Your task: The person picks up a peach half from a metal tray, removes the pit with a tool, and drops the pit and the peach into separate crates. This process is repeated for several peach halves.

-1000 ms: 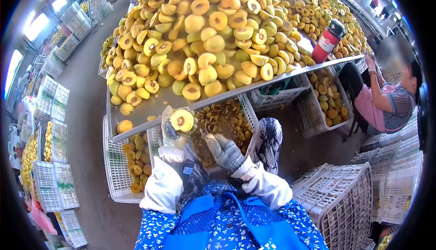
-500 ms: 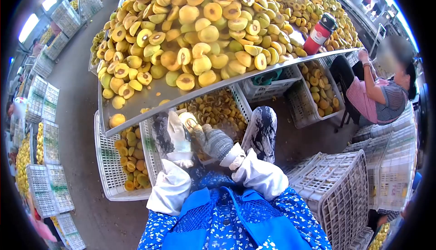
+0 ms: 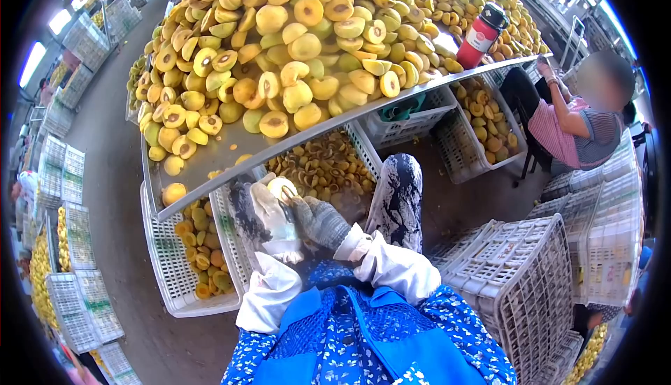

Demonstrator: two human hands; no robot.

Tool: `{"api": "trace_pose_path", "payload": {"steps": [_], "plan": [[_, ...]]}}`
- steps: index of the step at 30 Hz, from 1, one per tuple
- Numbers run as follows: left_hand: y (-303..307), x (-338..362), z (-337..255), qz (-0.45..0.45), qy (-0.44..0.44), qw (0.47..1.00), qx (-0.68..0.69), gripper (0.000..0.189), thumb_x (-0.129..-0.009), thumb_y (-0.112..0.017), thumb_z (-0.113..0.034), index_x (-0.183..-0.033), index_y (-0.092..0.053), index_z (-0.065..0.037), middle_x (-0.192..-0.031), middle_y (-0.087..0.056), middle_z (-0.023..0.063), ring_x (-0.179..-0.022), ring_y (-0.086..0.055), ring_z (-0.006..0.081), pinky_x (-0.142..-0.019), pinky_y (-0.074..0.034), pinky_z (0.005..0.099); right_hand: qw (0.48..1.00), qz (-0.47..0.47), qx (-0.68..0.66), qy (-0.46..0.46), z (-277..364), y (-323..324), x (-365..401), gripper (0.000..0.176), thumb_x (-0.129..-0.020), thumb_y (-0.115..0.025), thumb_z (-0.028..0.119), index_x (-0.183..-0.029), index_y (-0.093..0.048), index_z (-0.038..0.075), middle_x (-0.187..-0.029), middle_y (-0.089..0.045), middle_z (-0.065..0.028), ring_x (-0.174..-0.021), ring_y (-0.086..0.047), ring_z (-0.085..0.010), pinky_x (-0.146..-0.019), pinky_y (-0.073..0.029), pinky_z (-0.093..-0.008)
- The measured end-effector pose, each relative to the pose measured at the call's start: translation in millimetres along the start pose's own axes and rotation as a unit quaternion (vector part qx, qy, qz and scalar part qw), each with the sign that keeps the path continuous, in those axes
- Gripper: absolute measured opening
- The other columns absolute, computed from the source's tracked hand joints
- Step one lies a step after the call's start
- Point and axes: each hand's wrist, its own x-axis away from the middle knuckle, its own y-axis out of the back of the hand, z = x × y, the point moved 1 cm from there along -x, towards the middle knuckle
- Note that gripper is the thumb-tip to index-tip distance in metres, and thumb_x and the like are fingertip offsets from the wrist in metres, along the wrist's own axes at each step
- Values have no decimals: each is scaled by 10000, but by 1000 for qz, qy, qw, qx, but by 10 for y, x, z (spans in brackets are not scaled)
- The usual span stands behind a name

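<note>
My left hand (image 3: 271, 212), in a pale glove, is closed around a yellow peach half (image 3: 282, 188) above my lap, cut face up. My right hand (image 3: 321, 223), in a grey knit glove, is beside it with curled fingers touching or nearly touching the fruit. Whatever those fingers hold, if anything, is hidden. Beyond both hands, a crate of peach scraps (image 3: 325, 168) sits under the edge of a metal table (image 3: 335, 121). Heaped on that table is a large pile of peach halves (image 3: 293, 49), several with reddish centres.
A white crate (image 3: 168, 259) holding peach pieces stands at left. A red flask (image 3: 482, 35) is on the table. On the right sit a person (image 3: 580, 116), a crate of fruit (image 3: 482, 116) and stacked crates (image 3: 517, 280). More crates line the aisle (image 3: 112, 161).
The view has shifted slightly, so the table and pile appear higher and further left. My right hand's fingers have turned slightly at the peach half. My left hand keeps hold of it.
</note>
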Motion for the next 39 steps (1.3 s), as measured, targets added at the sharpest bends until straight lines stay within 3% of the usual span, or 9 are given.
{"api": "trace_pose_path", "payload": {"steps": [23, 25, 26, 28, 30, 31, 33, 34, 39], "plan": [[-75, 104, -47, 1, -58, 997, -53, 426, -969, -375, -389, -945, -553, -4, -845, -548, 62, -670, -506, 128, -600, -443, 248, 994, 2, 61, 88, -91, -9, 82, 316, -893, -410, 152, -1149, -508, -8, -831, -573, -216, -733, -579, -365, -633, -466, -425], [-58, 104, -40, 27, -57, 997, -53, 423, -970, -372, -373, -924, -559, 4, -803, -567, 70, -644, -516, 131, -594, -446, 246, 994, 12, 53, 95, -96, -10, 116, 292, -918, -407, 187, -1097, -540, -2, -792, -581, -196, -711, -586, -336, -619, -466, -417], [-47, 109, -67, 57, -61, 995, -55, 422, -970, -367, -362, -920, -560, 10, -790, -581, 81, -634, -525, 135, -589, -451, 246, 995, 21, -84, 50, -113, -31, 134, 296, -931, -406, 226, -1062, -555, 6, -774, -586, -170, -691, -584, -303, -599, -463, -393], [-26, 71, -130, 121, -78, 985, -92, 429, -966, -357, -353, -913, -560, 21, -777, -606, 109, -613, -547, 147, -579, -462, 251, 935, 35, -350, -39, -51, 1, 116, 337, -956, -406, 304, -991, -587, 23, -739, -594, -120, -652, -579, -239, -558, -457, -343], [-9, 39, -159, 184, -97, 965, -161, 443, -958, -348, -355, -908, -559, 31, -779, -629, 144, -592, -570, 165, -568, -477, 262, 862, 153, -390, -284, 187, 318, 50, 342, -961, -421, 325, -952, -601, 35, -749, -596, -70, -675, -570, -174, -566, -451, -280], [-16, 40, -118, 171, 14, 983, -59, 458, -950, -348, -369, -900, -560, 34, -784, -634, 155, -591, -578, 172, -566, -482, 265, 799, 207, -398, -399, 302, 471, 41, 346, -964, -428, 336, -932, -607, 41, -754, -597, -45, -687, -566, -142, -570, -448, -249], [-57, 48, -28, 133, 231, 953, 147, 488, -935, -349, -396, -883, -563, 40, -794, -645, 177, -588, -595, 187, -561, -494, 271, 711, 161, -601, -328, -48, 148, 177, 350, -928, -497, 384, -878, -603, 55, -664, -575, -22, -599, -557, -95, -511, -440, -201], [-152, 124, -100, 74, 237, 954, 167, 516, -912, -377, -434, -865, -571, 43, -754, -638, 164, -567, -593, 188, -555, -498, 274, 689, 90, -639, -330, 38, 103, 178, 352, -923, -502, 390, -887, -598, 54, -672, -579, -31, -590, -565, -99, -503, -453, -210], [42, 33, 17, 193, 61, 979, 19, 452, -902, -474, -369, -860, -608, 61, -741, -646, 152, -575, -605, 179, -563, -509, 257, 588, 328, -703, -228, -334, 161, 116, 296, -910, -537, 351, -957, -583, 62, -798, -599, -46, -616, -582, -127, -517, -486, -227]]}}
